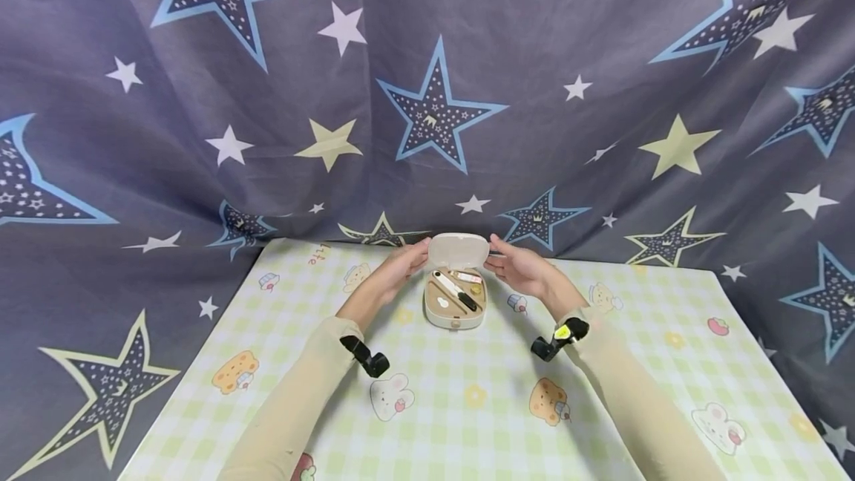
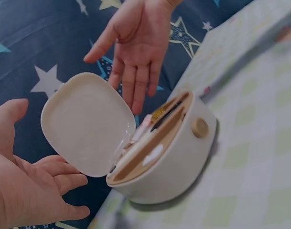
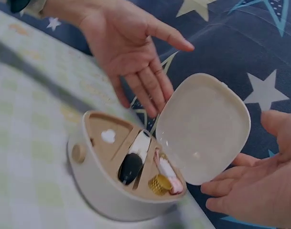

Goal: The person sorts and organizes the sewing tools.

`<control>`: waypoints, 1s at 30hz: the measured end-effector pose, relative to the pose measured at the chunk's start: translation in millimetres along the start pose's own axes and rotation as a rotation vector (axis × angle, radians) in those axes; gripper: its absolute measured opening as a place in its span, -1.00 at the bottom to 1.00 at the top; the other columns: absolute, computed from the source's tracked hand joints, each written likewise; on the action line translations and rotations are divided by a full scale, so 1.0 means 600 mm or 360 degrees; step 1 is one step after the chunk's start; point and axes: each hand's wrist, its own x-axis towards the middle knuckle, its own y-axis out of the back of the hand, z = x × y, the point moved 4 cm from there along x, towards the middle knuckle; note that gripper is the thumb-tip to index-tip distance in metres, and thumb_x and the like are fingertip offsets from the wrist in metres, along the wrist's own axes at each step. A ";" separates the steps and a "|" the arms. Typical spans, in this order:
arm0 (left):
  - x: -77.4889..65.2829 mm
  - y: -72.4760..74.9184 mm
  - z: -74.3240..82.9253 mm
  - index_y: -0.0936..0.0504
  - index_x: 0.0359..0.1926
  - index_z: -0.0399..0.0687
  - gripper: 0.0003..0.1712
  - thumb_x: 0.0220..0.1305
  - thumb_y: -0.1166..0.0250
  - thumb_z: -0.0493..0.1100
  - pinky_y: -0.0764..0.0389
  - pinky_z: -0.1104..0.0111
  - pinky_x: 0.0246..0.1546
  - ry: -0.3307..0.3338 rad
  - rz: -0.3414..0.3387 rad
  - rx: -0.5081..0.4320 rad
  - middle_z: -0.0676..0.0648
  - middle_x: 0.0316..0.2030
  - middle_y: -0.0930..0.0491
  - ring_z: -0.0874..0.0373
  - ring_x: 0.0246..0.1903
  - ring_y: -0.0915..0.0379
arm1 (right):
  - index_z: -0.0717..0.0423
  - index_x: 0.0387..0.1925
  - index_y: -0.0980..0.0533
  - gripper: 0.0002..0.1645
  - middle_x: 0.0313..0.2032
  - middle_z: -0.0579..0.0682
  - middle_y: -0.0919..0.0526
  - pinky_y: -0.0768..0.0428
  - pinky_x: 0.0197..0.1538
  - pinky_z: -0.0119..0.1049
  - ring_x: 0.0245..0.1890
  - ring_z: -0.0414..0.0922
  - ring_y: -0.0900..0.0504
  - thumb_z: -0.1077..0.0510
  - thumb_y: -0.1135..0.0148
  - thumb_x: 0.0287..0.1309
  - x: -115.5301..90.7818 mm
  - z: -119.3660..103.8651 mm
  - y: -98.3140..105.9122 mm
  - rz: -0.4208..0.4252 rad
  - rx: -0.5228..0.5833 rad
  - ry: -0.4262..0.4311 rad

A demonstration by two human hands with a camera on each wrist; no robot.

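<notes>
A small white box [image 1: 437, 317] stands on the table, its lid [image 1: 458, 251] raised at the back. My left hand [image 1: 399, 270] is at the lid's left edge and my right hand [image 1: 524, 272] at its right, fingers extended, palms toward the lid. Inside the box's tan tray [image 3: 104, 125] lie a white tool with a black end [image 3: 131, 168], a gold thimble [image 3: 159, 184], a pink-and-white item [image 3: 167, 168] and a small white piece [image 3: 108, 136]. On the box's front sits a round tan button [image 2: 200, 128].
A pale green checked cloth with cartoon figures covers the table [image 1: 467, 429]. Right behind the table's back edge hangs a dark star-patterned curtain [image 1: 467, 191]. Each wrist wears a black strap with a camera [image 1: 366, 356].
</notes>
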 end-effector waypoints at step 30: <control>-0.025 0.004 -0.037 -0.18 0.53 -0.33 0.00 0.23 -0.49 -0.07 -0.11 0.04 0.54 -0.0212 -0.0205 0.0638 -0.27 0.53 -0.18 -0.18 0.55 -0.06 | 0.35 0.51 -0.15 -0.15 0.51 0.32 -0.20 -0.19 0.52 0.12 0.53 0.28 -0.16 0.08 -0.27 0.39 -0.035 0.049 -0.002 0.0074 -0.1129 0.0379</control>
